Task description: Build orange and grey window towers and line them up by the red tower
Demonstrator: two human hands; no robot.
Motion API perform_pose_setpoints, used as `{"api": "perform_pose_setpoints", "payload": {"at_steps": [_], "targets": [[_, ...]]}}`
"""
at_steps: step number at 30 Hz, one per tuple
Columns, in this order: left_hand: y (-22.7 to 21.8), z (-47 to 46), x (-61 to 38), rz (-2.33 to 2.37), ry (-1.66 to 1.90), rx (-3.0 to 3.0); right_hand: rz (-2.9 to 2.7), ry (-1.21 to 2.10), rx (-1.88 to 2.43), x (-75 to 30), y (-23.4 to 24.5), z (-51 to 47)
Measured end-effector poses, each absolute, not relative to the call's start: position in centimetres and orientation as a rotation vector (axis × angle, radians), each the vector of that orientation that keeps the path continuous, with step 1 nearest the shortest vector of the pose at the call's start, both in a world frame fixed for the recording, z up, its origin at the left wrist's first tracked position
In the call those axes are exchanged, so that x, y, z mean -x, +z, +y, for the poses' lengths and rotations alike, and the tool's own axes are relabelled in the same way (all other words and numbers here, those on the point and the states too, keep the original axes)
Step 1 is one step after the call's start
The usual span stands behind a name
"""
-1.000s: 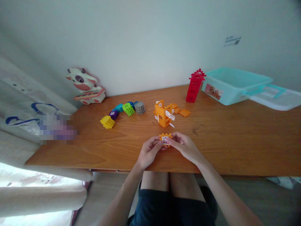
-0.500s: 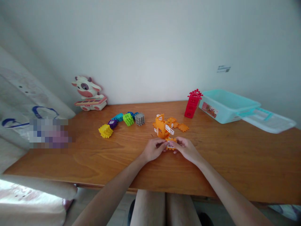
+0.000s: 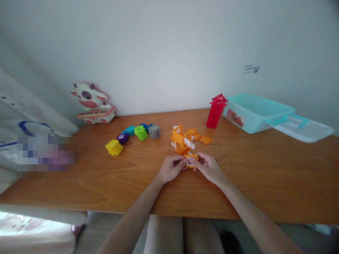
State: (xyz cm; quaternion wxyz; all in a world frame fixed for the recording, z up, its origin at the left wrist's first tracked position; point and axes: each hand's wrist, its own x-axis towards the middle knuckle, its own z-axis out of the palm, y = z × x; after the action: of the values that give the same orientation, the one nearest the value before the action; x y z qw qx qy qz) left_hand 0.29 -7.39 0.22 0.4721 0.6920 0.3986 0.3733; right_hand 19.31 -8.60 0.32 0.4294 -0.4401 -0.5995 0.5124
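Observation:
Between my two hands is an orange interlocking building piece with a white window insert. My left hand pinches its left side and my right hand pinches its right side, the thumbs on the near face. Just behind it stands an orange building-piece structure with white window panels sticking out. Whether the held piece touches this structure, I cannot tell. A few loose orange pieces lie flat behind and to the right.
Stacks of yellow, purple, blue, green and grey pieces sit left of centre. A red tower stands at the back, beside a turquoise bin with its lid hanging right. A cow toy keyboard is back left.
The camera view has shifted slightly, so the things on the table appear a little further left and higher. Both hands keep hold of the orange piece, with little movement.

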Motion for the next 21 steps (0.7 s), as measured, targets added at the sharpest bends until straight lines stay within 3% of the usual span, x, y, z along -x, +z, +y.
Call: {"api": "perform_pose_setpoints", "payload": {"at_steps": [9,21], "targets": [[-0.1,-6.9,-0.3,0.928,1.079,-1.331,-1.452,1.251,1.103,-19.4,0.4,-8.2],[-0.2,-7.5,-0.3,0.849,0.915,-1.660,-1.691,0.599,0.996,-19.5,0.1,-9.0]]}}
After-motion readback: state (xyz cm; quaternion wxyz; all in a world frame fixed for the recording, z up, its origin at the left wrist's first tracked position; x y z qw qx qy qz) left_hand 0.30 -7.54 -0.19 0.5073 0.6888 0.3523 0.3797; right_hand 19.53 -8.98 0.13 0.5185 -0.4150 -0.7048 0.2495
